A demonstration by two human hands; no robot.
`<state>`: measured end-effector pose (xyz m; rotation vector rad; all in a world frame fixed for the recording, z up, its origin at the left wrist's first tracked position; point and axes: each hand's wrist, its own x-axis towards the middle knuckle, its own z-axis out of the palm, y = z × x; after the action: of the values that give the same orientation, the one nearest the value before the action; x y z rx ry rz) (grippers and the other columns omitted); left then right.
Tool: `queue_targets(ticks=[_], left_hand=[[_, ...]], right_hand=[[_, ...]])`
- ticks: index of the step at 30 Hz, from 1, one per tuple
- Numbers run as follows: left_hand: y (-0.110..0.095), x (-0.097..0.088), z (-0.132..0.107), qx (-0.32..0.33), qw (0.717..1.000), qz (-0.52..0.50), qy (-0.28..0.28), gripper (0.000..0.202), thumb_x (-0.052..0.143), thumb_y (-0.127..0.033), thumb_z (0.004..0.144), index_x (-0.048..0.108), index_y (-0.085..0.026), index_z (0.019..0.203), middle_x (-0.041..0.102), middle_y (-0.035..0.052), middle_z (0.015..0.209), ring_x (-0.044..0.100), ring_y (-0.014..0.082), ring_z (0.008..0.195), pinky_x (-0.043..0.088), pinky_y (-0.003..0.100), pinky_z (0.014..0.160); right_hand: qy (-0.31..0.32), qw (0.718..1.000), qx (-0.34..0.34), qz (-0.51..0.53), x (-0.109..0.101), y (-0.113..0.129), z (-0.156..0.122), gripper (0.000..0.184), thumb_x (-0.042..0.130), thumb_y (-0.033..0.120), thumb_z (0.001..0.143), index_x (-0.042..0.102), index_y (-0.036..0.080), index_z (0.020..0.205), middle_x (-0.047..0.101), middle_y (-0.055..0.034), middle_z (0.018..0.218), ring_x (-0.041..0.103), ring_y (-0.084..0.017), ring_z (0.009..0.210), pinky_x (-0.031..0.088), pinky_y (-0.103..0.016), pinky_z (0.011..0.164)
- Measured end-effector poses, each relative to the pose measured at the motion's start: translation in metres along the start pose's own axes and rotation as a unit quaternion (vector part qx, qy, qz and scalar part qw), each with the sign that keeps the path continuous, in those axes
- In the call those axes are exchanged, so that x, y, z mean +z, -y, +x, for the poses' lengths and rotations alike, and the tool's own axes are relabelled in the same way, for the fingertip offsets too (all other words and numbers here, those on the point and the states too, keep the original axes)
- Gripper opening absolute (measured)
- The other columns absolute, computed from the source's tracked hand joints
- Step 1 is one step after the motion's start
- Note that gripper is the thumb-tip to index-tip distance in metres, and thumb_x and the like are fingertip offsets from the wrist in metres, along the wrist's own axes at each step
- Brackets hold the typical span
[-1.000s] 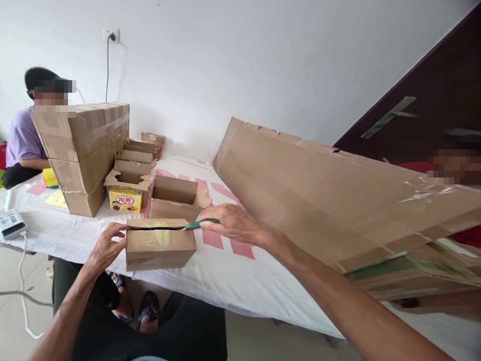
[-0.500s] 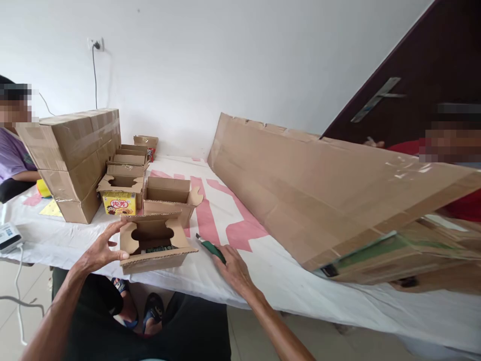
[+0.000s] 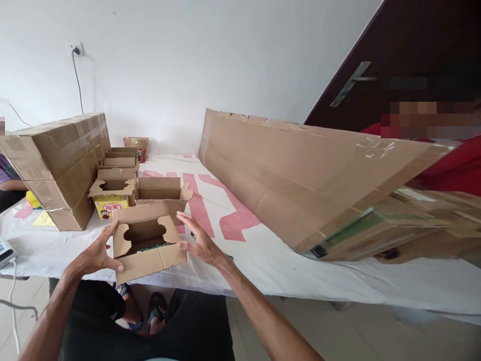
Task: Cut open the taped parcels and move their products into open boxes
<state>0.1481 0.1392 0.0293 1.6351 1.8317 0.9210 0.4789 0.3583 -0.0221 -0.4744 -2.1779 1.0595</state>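
A small brown cardboard box (image 3: 148, 259) with its top flaps open sits at the near edge of the table, a dark green item showing inside. My left hand (image 3: 93, 254) grips the box's left end, thumb on the front and fingers on the flap. My right hand (image 3: 196, 241) rests against the box's right end with its fingers spread and straight. The green knife lies on the cloth under or behind my right hand, almost wholly hidden.
A stack of taped cartons (image 3: 56, 165) stands at the left. Beside it are several open small boxes (image 3: 161, 193) and a yellow printed pack (image 3: 107, 206). A long flattened cardboard sheet (image 3: 300, 170) slants across the white cloth table (image 3: 270, 265). A person in red (image 3: 454, 168) is behind the sheet.
My right hand cut along the closed box's top with the green knife, laid the knife on the cloth, then moved to the box's right end. The flaps now stand open.
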Motion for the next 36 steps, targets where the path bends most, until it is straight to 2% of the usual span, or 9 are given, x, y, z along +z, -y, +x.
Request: queue_targets(ticks=[3,6,13,20,29,32,36], left_hand=[[0.000,-0.001,0.002,-0.006,1.000,0.006,0.002,0.142,0.094,-0.076,0.061,0.025,-0.032,0.177,0.031,0.0203,0.178,0.043,0.0507,0.155,0.055,0.062,0.114],[0.004,-0.002,0.003,-0.006,1.000,0.009,-0.001,0.142,0.094,-0.077,0.059,0.028,-0.032,0.176,0.035,0.0198,0.177,0.044,0.0508,0.155,0.057,0.062,0.112],[0.012,-0.012,0.007,0.011,1.000,0.004,0.022,0.136,0.094,-0.074,0.062,0.030,-0.034,0.175,0.034,0.0181,0.179,0.046,0.0479,0.155,0.057,0.059,0.114],[0.012,-0.019,0.011,0.024,0.998,0.018,0.047,0.134,0.095,-0.072,0.063,0.031,-0.034,0.174,0.034,0.0188,0.179,0.048,0.0481,0.154,0.055,0.061,0.116],[0.006,-0.017,0.008,0.018,0.998,0.028,0.055,0.132,0.095,-0.064,0.066,0.028,-0.033,0.175,0.031,0.0184,0.180,0.046,0.0467,0.156,0.056,0.061,0.116],[0.005,-0.016,0.004,0.029,0.998,0.021,0.060,0.130,0.095,-0.060,0.069,0.026,-0.035,0.176,0.030,0.0169,0.181,0.045,0.0459,0.156,0.055,0.061,0.117],[0.004,-0.016,0.000,0.040,0.997,0.009,0.066,0.129,0.095,-0.057,0.070,0.023,-0.036,0.176,0.027,0.0157,0.182,0.041,0.0462,0.159,0.054,0.061,0.118]], right_hand=[[0.059,0.998,-0.018,0.000,0.008,0.005,0.021,0.117,0.074,0.089,0.079,0.036,0.029,0.173,0.032,-0.0154,0.180,0.031,-0.039,0.167,0.032,-0.058,0.135],[0.089,0.996,-0.008,-0.011,0.014,0.002,0.031,0.123,0.075,0.089,0.078,0.028,0.029,0.176,0.030,-0.0163,0.181,0.028,-0.038,0.168,0.028,-0.059,0.136],[0.130,0.990,0.025,-0.046,0.013,0.017,0.019,0.137,0.086,0.083,0.071,0.021,0.027,0.178,0.020,-0.0176,0.184,0.014,-0.038,0.172,0.019,-0.059,0.139],[0.169,0.980,0.076,-0.078,0.004,0.032,0.014,0.149,0.101,0.063,0.064,0.010,0.032,0.179,0.005,-0.0153,0.187,0.003,-0.039,0.173,0.016,-0.062,0.139],[0.175,0.974,0.100,-0.106,0.005,0.043,0.013,0.142,0.100,0.049,0.069,0.011,0.032,0.179,0.008,-0.0134,0.187,0.002,-0.036,0.173,0.012,-0.060,0.140],[0.167,0.975,0.075,-0.128,0.009,0.049,0.006,0.137,0.098,0.044,0.073,0.012,0.029,0.179,0.012,-0.0152,0.186,0.006,-0.035,0.173,0.014,-0.058,0.140],[0.146,0.977,0.035,-0.154,0.015,0.054,-0.007,0.131,0.096,0.045,0.076,0.016,0.030,0.178,0.017,-0.0150,0.185,0.010,-0.037,0.173,0.017,-0.060,0.140]])
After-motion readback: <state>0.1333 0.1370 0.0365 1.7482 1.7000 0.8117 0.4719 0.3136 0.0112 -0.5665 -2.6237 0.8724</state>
